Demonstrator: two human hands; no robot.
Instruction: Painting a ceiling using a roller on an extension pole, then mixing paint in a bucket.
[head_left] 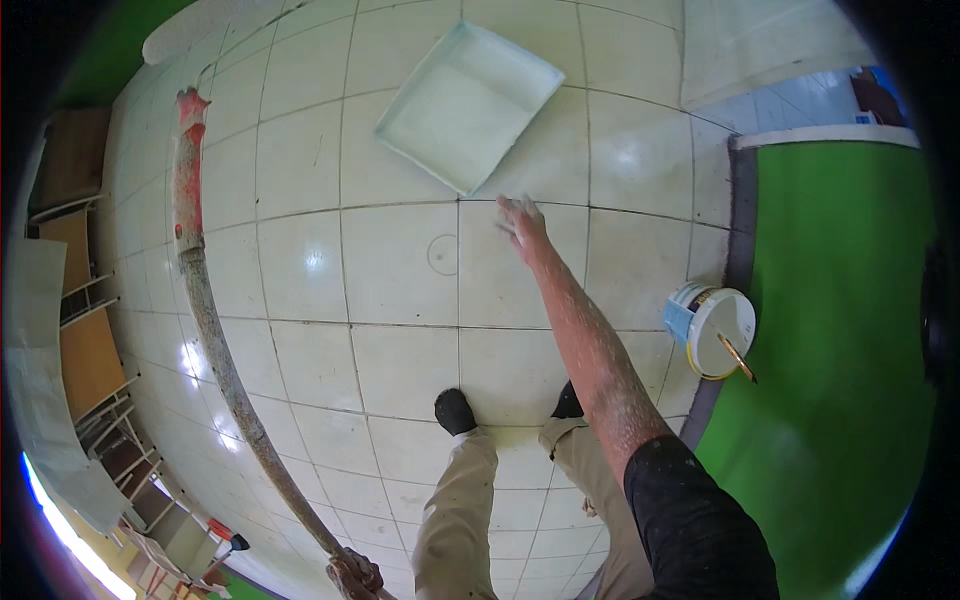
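Note:
My left hand (355,574), low in the view, is closed around the long, paint-stained pole of a paint roller (225,350). The pole rises along the left side to a worn red handle (188,170), and a thin wire frame leads on to the white roller sleeve (185,32) at the far left. My right arm, spotted with paint, stretches forward over the floor. At its end my right hand (522,225) is open with fingers apart and nothing in it. It is just short of the near corner of a shallow, white-coated paint tray (470,110).
A paint bucket (690,310) with a paintbrush (738,358) across its top stands at right beside the green wall (820,320). Stacked chairs and desks (90,365), partly under a pale sheet (45,370), line the left. Pale tiles (400,365) cover the floor.

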